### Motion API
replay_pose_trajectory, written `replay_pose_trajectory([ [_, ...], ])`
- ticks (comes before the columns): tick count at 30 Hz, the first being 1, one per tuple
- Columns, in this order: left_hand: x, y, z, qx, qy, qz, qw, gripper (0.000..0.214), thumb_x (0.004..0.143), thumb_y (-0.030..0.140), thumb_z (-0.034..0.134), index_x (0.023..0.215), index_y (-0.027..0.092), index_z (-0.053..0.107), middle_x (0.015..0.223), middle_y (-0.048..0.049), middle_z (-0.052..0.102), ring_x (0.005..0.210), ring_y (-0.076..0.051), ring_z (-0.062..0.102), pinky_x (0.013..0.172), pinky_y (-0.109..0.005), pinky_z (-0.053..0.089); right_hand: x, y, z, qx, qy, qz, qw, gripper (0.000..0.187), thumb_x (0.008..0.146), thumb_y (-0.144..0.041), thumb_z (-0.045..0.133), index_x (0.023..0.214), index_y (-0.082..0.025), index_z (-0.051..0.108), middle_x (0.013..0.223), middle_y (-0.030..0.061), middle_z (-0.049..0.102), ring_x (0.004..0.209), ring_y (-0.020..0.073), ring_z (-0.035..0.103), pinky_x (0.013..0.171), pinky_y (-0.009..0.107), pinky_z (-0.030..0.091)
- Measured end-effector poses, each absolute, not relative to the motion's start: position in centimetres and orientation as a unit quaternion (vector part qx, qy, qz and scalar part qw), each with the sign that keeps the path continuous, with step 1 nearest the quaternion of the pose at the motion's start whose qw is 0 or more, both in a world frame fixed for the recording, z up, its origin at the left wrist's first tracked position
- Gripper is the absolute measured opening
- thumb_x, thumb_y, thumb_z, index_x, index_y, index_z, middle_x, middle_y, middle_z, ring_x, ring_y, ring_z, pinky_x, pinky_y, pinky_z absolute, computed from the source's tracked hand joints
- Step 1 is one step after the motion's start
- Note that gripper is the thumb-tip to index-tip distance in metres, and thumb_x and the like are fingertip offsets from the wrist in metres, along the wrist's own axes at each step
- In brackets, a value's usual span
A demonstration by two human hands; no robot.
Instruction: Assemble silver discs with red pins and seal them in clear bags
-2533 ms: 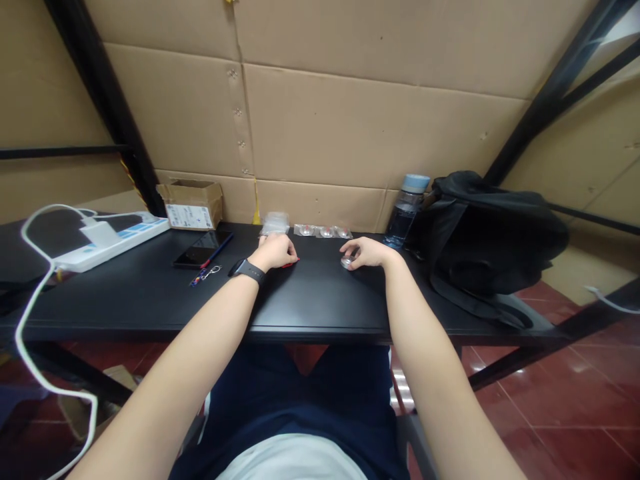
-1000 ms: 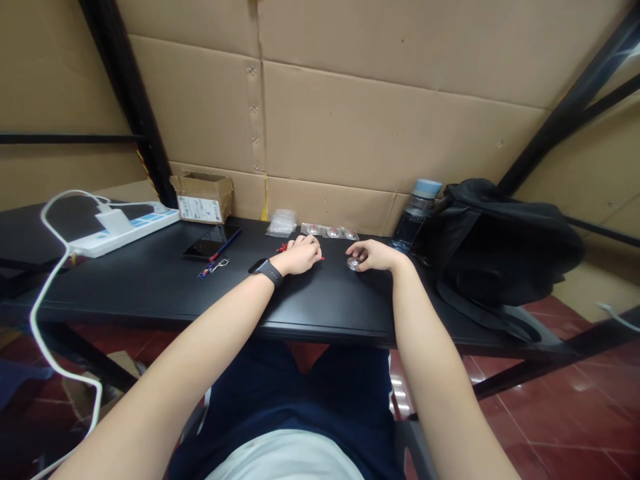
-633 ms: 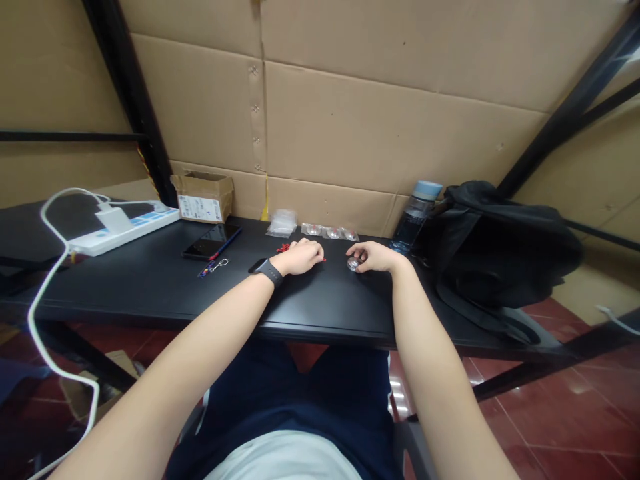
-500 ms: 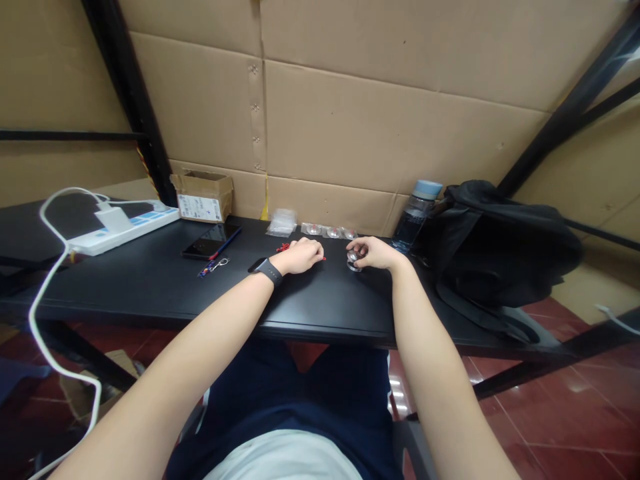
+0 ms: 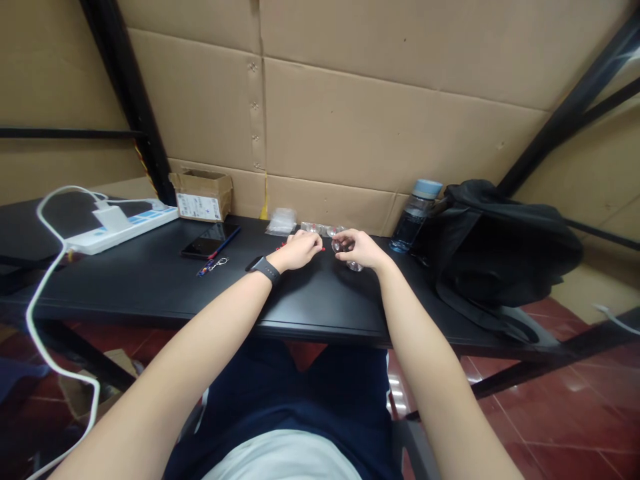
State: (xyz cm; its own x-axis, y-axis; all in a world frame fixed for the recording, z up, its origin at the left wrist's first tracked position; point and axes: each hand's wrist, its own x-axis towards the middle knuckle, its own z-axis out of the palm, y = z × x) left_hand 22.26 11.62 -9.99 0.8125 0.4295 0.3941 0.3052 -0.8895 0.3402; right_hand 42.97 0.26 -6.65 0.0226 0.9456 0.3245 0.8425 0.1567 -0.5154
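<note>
My left hand [image 5: 300, 251], with a dark watch [image 5: 263, 268] on its wrist, is closed in a pinch above the table. A small red tip [image 5: 323, 249] of a thin, cord-like thing pokes out at its fingertips. More red strands [image 5: 281, 246] show behind the hand, mostly hidden. My right hand [image 5: 364, 249] grips a small clear round piece [image 5: 337, 246], like a transparent dome, between thumb and fingers. Beneath that hand, a second clear round piece [image 5: 355, 266] lies on the black table [image 5: 320, 303]. Just behind both hands are clear packets [image 5: 314, 228] with round contents.
A stack of clear plastic bags [image 5: 283, 221] lies by the cardboard wall. To the left are a phone [image 5: 211, 241], a keyring [image 5: 213, 267], a small carton [image 5: 203, 196] and a white power strip [image 5: 125, 229]. A bottle [image 5: 414, 217] and black backpack [image 5: 500, 247] stand right.
My right hand has moved left and slightly away from me, carrying one clear round piece off the other. My left hand has shifted slightly upward, the red tip moving with it.
</note>
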Motion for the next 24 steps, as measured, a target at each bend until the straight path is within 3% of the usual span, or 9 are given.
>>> replay_pose_trajectory([
  [7,21.94,11.0,-9.09,0.933,0.18,0.265,0.163,0.011,0.099,0.023,0.046,0.097,0.022,0.057,0.103,-0.0059,0.07,0.103,-0.025,0.061,0.09,-0.037,0.045,43.07,0.27,-6.71,-0.635,-0.688,0.105,0.334,0.05,0.067,-0.017,0.082,0.116,-0.016,0.074,0.105,0.0066,0.073,0.095,0.0199,0.066,0.086,0.029,0.053],
  [11,21.94,11.17,-9.1,0.923,0.163,0.301,0.174,0.008,0.096,0.027,0.055,0.096,0.021,0.061,0.098,-0.0049,0.072,0.093,-0.023,0.065,0.085,-0.034,0.047,43.04,0.26,-6.78,-0.631,-0.693,0.109,0.332,0.05,0.067,-0.017,0.082,0.115,-0.015,0.074,0.104,0.007,0.073,0.094,0.0199,0.066,0.082,0.028,0.052],
  [24,21.99,11.75,-9.54,0.9,0.13,0.378,0.173,0.003,0.087,0.021,0.067,0.088,0.021,0.07,0.094,-0.0017,0.075,0.091,-0.022,0.068,0.086,-0.034,0.048,43.21,0.75,-7.61,-0.596,-0.692,0.135,0.384,0.048,0.063,-0.017,0.082,0.111,-0.017,0.074,0.099,0.006,0.072,0.088,0.0186,0.066,0.078,0.03,0.055],
])
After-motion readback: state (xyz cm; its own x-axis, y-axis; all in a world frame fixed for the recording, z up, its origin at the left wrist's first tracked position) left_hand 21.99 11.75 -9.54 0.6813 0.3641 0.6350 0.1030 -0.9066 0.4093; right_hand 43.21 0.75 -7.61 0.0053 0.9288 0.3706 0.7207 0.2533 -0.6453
